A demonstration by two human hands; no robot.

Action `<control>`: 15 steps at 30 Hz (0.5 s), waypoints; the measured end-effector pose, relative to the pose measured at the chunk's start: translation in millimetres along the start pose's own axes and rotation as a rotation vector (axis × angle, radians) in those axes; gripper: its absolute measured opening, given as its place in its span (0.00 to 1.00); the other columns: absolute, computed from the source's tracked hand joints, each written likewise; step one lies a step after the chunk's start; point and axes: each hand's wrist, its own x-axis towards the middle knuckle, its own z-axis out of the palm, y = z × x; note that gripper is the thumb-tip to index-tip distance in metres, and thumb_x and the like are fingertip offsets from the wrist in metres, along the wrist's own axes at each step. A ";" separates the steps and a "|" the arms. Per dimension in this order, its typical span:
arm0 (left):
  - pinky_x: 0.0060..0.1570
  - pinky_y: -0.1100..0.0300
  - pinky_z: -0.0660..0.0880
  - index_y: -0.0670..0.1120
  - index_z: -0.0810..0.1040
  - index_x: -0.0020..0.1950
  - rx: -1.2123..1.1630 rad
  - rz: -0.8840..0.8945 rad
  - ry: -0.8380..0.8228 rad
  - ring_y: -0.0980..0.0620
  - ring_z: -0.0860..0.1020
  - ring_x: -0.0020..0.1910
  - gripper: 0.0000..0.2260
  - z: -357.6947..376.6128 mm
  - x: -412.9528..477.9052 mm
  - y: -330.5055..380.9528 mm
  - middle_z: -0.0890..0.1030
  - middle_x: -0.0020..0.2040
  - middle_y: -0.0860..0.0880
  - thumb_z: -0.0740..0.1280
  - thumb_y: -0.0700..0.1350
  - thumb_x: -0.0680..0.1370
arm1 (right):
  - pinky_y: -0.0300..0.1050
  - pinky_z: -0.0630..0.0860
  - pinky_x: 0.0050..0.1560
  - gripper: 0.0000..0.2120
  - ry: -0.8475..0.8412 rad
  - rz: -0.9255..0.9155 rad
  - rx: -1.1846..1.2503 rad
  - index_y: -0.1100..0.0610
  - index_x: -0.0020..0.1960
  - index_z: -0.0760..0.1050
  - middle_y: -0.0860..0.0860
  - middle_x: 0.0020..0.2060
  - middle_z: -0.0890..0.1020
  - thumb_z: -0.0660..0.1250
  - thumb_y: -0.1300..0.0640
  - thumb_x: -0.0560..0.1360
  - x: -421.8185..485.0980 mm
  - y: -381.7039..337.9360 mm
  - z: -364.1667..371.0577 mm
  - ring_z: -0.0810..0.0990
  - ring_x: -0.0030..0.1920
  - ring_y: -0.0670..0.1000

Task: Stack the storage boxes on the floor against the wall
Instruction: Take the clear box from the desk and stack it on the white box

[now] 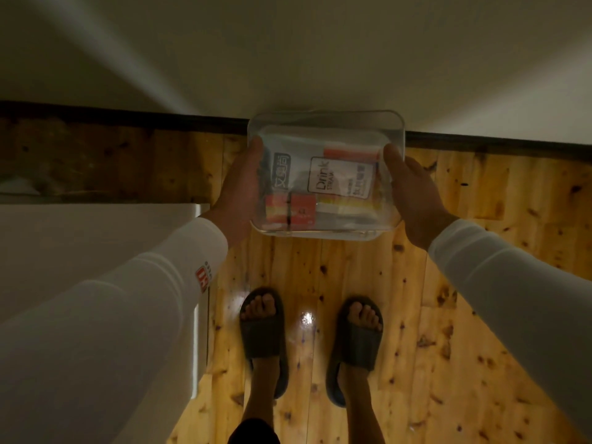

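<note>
A clear rectangular plastic storage box [325, 174], holding packets and small red cartons, sits between both hands, the left hand [238, 190] pressed against its left wall and the right hand [411, 193] against its right, above the knotty wooden floor [480, 283] close to the white wall [320, 52].

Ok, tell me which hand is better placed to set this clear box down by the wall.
Neither alone. The left hand and right hand grip opposite sides of the clear box evenly, so probably lower it with both toward the wall.
</note>
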 end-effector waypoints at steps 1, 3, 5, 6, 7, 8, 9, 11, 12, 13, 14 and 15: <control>0.34 0.66 0.78 0.49 0.77 0.60 0.003 0.003 0.003 0.59 0.84 0.43 0.18 0.0 -0.4 -0.3 0.85 0.47 0.54 0.54 0.57 0.82 | 0.45 0.77 0.46 0.17 -0.006 -0.001 -0.006 0.49 0.53 0.77 0.44 0.41 0.84 0.60 0.38 0.76 -0.7 0.6 0.0 0.83 0.45 0.47; 0.32 0.67 0.77 0.50 0.78 0.57 0.016 0.008 0.001 0.60 0.84 0.41 0.17 -0.3 0.6 -0.1 0.86 0.41 0.57 0.54 0.56 0.82 | 0.48 0.78 0.49 0.18 -0.010 -0.002 -0.027 0.49 0.55 0.76 0.44 0.43 0.84 0.60 0.38 0.76 -1.8 -0.2 -0.5 0.82 0.46 0.48; 0.32 0.68 0.77 0.50 0.77 0.57 0.029 0.008 -0.010 0.60 0.84 0.40 0.17 -1.0 2.0 1.2 0.86 0.41 0.57 0.52 0.56 0.83 | 0.52 0.77 0.54 0.20 -0.009 0.002 -0.044 0.49 0.58 0.75 0.46 0.46 0.83 0.59 0.37 0.75 -2.2 -1.7 -1.0 0.82 0.49 0.50; 0.31 0.68 0.77 0.51 0.77 0.57 0.038 0.009 -0.007 0.60 0.83 0.40 0.18 -1.1 2.5 2.5 0.86 0.42 0.57 0.51 0.57 0.82 | 0.53 0.77 0.55 0.21 -0.012 0.001 -0.051 0.49 0.59 0.75 0.47 0.48 0.83 0.59 0.37 0.75 -2.5 -2.4 -1.0 0.81 0.50 0.51; 0.32 0.68 0.77 0.52 0.78 0.57 0.054 0.011 0.000 0.61 0.83 0.40 0.18 -1.4 3.5 3.0 0.85 0.44 0.56 0.51 0.58 0.82 | 0.55 0.77 0.56 0.22 -0.019 -0.004 -0.058 0.50 0.60 0.75 0.48 0.49 0.83 0.59 0.36 0.75 -2.5 -3.0 -1.6 0.81 0.50 0.51; 0.33 0.67 0.77 0.54 0.78 0.56 0.078 0.013 0.008 0.62 0.83 0.41 0.18 -2.2 4.4 3.1 0.84 0.46 0.56 0.51 0.59 0.82 | 0.56 0.77 0.57 0.22 -0.025 -0.010 -0.064 0.50 0.60 0.75 0.48 0.49 0.83 0.58 0.36 0.75 -2.9 -3.5 -1.7 0.82 0.50 0.52; 0.35 0.67 0.77 0.55 0.78 0.55 0.097 0.012 0.015 0.62 0.83 0.42 0.18 -2.7 4.9 3.0 0.84 0.48 0.57 0.52 0.60 0.81 | 0.56 0.77 0.57 0.22 -0.027 -0.015 -0.069 0.50 0.60 0.75 0.49 0.49 0.83 0.58 0.36 0.75 -3.4 -4.3 -2.4 0.82 0.51 0.52; 0.34 0.67 0.77 0.56 0.78 0.54 0.107 0.003 0.021 0.62 0.83 0.42 0.17 -3.6 4.9 3.0 0.84 0.47 0.58 0.52 0.61 0.81 | 0.57 0.76 0.58 0.23 -0.017 -0.026 -0.074 0.50 0.60 0.75 0.49 0.50 0.83 0.57 0.36 0.75 -4.7 -5.6 -3.0 0.81 0.51 0.52; 0.33 0.68 0.77 0.56 0.78 0.55 0.103 -0.004 0.012 0.62 0.83 0.42 0.17 -3.8 4.6 2.9 0.84 0.46 0.58 0.53 0.60 0.81 | 0.57 0.76 0.58 0.23 -0.011 -0.026 -0.071 0.50 0.60 0.75 0.49 0.50 0.83 0.58 0.36 0.75 -5.5 -5.9 -2.9 0.81 0.51 0.53; 0.33 0.68 0.77 0.55 0.78 0.56 0.096 -0.016 0.003 0.61 0.83 0.42 0.17 -3.2 4.9 2.8 0.85 0.46 0.57 0.53 0.60 0.81 | 0.57 0.76 0.58 0.23 -0.009 -0.022 -0.065 0.50 0.60 0.74 0.49 0.50 0.83 0.58 0.36 0.75 -6.0 -6.0 -2.1 0.81 0.52 0.53; 0.32 0.68 0.77 0.54 0.78 0.56 0.087 -0.028 0.003 0.60 0.84 0.41 0.17 -2.4 4.4 2.8 0.85 0.44 0.57 0.54 0.60 0.81 | 0.57 0.76 0.58 0.22 -0.008 -0.015 -0.058 0.50 0.60 0.74 0.49 0.50 0.83 0.58 0.36 0.75 -6.9 -5.8 -1.7 0.81 0.52 0.53; 0.31 0.68 0.77 0.54 0.78 0.56 0.077 -0.039 0.010 0.59 0.84 0.41 0.17 -1.6 4.1 2.8 0.86 0.42 0.57 0.54 0.60 0.81 | 0.57 0.76 0.58 0.22 -0.010 -0.006 -0.051 0.50 0.60 0.74 0.49 0.50 0.82 0.58 0.36 0.75 -7.6 -5.5 -0.7 0.81 0.52 0.53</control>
